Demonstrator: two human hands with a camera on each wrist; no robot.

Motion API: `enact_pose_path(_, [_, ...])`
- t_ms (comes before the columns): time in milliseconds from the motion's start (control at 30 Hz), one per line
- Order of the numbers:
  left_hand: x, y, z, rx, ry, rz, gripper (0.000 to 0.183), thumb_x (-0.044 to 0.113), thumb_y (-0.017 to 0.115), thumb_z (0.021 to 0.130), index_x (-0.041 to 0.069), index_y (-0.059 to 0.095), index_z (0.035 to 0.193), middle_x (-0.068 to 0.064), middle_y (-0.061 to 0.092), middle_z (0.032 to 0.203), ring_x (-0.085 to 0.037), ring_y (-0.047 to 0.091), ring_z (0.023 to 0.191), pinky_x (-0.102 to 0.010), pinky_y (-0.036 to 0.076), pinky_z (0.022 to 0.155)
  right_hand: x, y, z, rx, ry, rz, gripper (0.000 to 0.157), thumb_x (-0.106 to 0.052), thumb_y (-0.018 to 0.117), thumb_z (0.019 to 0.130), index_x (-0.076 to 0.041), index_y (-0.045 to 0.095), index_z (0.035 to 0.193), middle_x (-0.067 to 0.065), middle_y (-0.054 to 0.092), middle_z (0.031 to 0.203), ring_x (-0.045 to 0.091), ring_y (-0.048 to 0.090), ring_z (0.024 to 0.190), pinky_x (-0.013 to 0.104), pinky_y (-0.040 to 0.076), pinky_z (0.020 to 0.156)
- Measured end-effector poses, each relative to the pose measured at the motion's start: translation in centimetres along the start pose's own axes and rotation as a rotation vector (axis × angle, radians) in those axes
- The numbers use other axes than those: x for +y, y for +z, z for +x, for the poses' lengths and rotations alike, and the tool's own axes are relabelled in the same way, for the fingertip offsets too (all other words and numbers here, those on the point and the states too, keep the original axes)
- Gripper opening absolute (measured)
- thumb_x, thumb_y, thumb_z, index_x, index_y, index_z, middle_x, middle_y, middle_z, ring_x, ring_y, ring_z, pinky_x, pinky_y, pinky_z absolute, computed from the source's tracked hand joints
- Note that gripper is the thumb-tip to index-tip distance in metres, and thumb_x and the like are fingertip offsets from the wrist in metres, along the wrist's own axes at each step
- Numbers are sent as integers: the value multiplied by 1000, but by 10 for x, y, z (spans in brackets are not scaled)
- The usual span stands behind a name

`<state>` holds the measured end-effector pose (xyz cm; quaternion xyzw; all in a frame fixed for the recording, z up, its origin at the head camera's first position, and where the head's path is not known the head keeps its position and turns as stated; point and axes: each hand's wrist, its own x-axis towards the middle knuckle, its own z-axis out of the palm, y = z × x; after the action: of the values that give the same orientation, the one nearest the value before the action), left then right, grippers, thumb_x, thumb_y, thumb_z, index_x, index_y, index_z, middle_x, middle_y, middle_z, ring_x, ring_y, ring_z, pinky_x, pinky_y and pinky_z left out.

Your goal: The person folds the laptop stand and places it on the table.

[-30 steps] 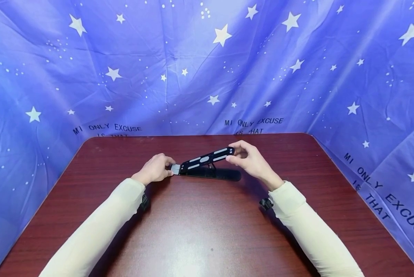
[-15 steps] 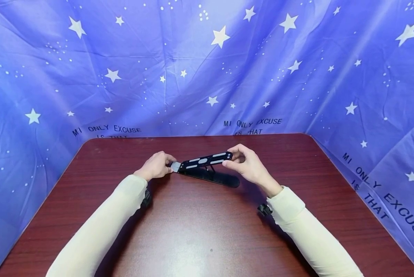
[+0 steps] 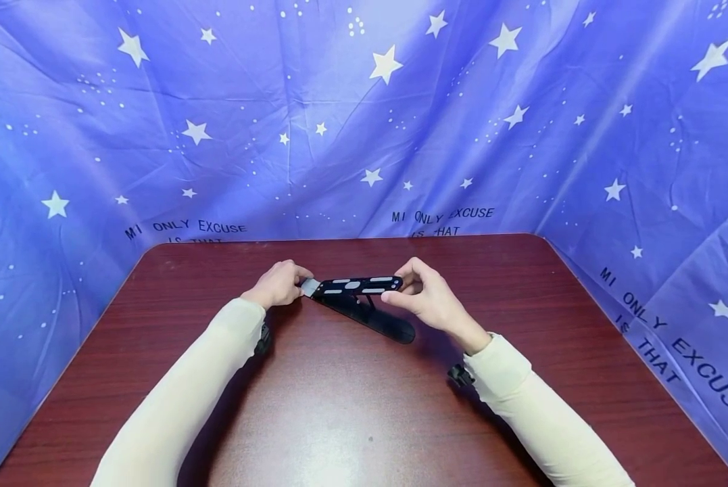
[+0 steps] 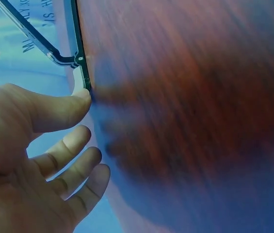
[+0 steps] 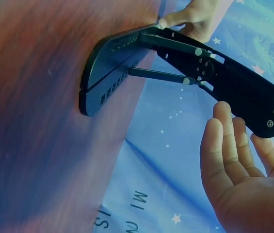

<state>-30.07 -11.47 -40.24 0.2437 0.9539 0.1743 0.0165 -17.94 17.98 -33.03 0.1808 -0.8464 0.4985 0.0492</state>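
Note:
A black folding stand [image 3: 360, 292] with grey pads on its upper plate sits propped open on the table. My left hand [image 3: 276, 284] pinches its grey lip [image 3: 310, 287] at the hinge end; in the left wrist view the thumb [image 4: 61, 109] presses there, while the other visible fingers stay off it. At the opposite end, my right hand [image 3: 430, 297] holds the raised tip of the upper plate between thumb and fingers. The right wrist view shows two struts [image 5: 158, 75] joining the upper plate [image 5: 246, 90] to the slotted base plate [image 5: 110, 70].
The dark red wooden table [image 3: 315, 406] spreads out in front of and around the stand. Behind it and along both sides hangs a blue curtain [image 3: 315, 88] with white stars and printed letters.
Seen from the head, the stand has turned clockwise, its base's right end swinging nearer to me. My right hand moved a little left and down; my left hand shifted slightly up and right.

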Motion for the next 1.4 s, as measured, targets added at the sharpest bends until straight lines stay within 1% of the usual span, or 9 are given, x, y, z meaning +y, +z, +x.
enact_pose_path(300, [1,-1,6,1,2,5,42,1,62,69,14,67,109,-9,58,90,-19,48,80,-32,41,71,-2,5,-2,8,-4,-4,36,-14,74,74,1,49,95,14,59,83,30,60,73,29,50,64])
enact_pose_path(533, [1,2,3,27,-11,-45,43,3,65,72,11,63,115,-13,61,97,-20,56,85,-33,44,75,-3,-1,-2,-14,17,-14,38,-16,75,73,1,52,98,13,60,86,29,60,75,33,49,68])
enact_pose_path(667, [2,2,-3,30,-50,-91,51,12,70,72,5,56,121,-16,60,98,-24,55,91,-36,43,80,-1,-10,0,-80,13,-2,40,-17,73,75,-1,54,106,14,60,93,28,60,80,37,48,73])
enact_pose_path(767, [6,1,-8,28,-91,-143,55,19,72,72,1,55,121,-16,61,98,-26,53,94,-38,41,84,5,-19,2,-139,2,23,40,-16,70,77,-4,54,112,13,59,98,25,60,83,37,48,75])
enact_pose_path(833, [8,0,-11,25,-118,-177,54,24,73,72,0,56,118,-16,62,100,-26,53,96,-39,41,85,10,-24,4,-184,4,69,40,-15,69,79,-4,55,115,14,60,99,24,61,82,37,49,74])
enact_pose_path(967, [13,0,-16,18,-171,-230,55,31,73,72,0,58,115,-14,63,102,-24,54,98,-38,41,87,26,-28,10,-260,10,196,39,-10,65,82,2,53,118,19,60,100,25,63,80,40,51,71])
enact_pose_path(1067, [15,3,-17,26,-191,-254,58,35,73,72,0,58,116,-13,63,101,-23,54,96,-38,42,86,37,-28,15,-276,10,246,38,-9,63,84,4,53,118,21,61,101,24,64,80,39,51,72])
enact_pose_path(1167, [15,6,-17,40,-211,-272,60,38,73,72,1,57,116,-13,62,101,-23,54,94,-38,43,84,44,-27,18,-274,9,251,36,-12,64,83,2,56,116,21,61,101,24,64,81,36,51,71])
enact_pose_path(1400, [16,7,-18,43,-250,-277,61,43,70,73,3,56,117,-13,60,104,-25,52,97,-40,41,85,47,-24,19,-270,5,257,33,-16,67,81,-1,60,110,24,61,97,26,63,80,34,52,68])
